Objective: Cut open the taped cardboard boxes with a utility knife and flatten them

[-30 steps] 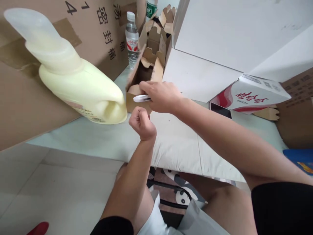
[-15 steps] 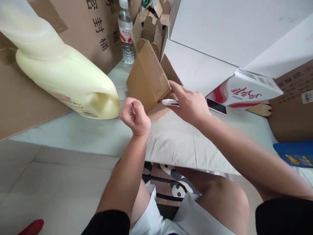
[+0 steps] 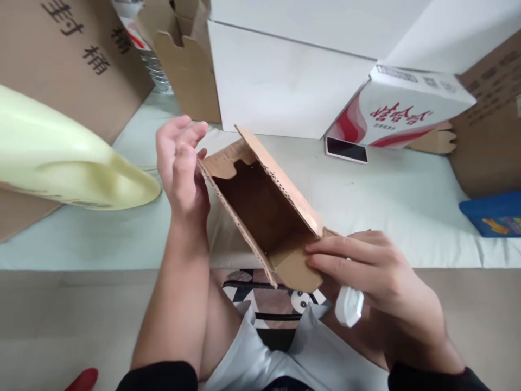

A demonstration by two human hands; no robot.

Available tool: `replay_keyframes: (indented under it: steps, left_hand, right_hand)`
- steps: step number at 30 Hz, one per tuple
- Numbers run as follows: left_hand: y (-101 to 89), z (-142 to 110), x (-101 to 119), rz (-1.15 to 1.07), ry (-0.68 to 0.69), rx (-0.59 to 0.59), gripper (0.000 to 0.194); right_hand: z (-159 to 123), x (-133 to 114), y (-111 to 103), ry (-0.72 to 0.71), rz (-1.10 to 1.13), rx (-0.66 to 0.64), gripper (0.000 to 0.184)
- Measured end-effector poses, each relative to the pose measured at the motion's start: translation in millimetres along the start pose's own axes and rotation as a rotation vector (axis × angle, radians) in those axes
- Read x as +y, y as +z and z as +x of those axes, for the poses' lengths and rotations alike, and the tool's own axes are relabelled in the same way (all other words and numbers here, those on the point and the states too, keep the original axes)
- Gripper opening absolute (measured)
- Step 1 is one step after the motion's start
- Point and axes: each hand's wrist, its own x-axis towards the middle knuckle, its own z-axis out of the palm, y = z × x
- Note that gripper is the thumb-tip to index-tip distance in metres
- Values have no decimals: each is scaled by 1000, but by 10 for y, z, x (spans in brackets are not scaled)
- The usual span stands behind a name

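An opened cardboard box (image 3: 254,203) is tilted over the front edge of the covered surface, its hollow inside facing me. My left hand (image 3: 181,168) is against the box's far left corner with curled fingers; part of its grip is hidden behind the cardboard. At the near right end, my right hand (image 3: 378,271) pinches an end flap (image 3: 299,269) between fingers and thumb. A slim white tool (image 3: 349,307), which looks like a box cutter, is also held in that hand, its end poking out below the fingers.
A pale yellow jug (image 3: 93,163) stands at left, near my left hand. Behind are a water bottle (image 3: 152,60), another open carton (image 3: 187,76) and white boxes (image 3: 268,81). A phone (image 3: 345,150) lies before a red-and-white carton (image 3: 391,111). A blue packet (image 3: 494,214) is far right.
The cardboard box has come away from the back toward me and turned, so its open side shows. My left fist has loosened and moved onto the box; my right hand has come nearer.
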Motion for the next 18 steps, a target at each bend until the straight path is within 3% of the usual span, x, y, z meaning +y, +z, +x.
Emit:
replay_keyframes:
  steps: [2, 5, 10, 15, 17, 18]
  left_hand:
    - [77, -17, -13, -64, 36, -91, 39]
    - [204, -34, -54, -177, 68, -80, 23]
    - [353, -44, -150, -128, 101, -38, 48]
    - [362, 9, -301, 44, 179, -9, 32]
    - [319, 37, -359, 93, 148, -14, 50]
    - [288, 48, -381, 114, 133, -20, 58]
  right_hand:
    - [-62, 19, 2, 71, 9, 0, 15]
    - [-104, 175, 29, 182, -1, 61, 20]
    - [-155, 526, 361, 323, 94, 233, 51]
    - [-236, 649, 764, 336, 308, 590, 91]
    - [-253, 657, 804, 368, 427, 598, 97]
    - [-253, 658, 797, 362, 477, 550, 91]
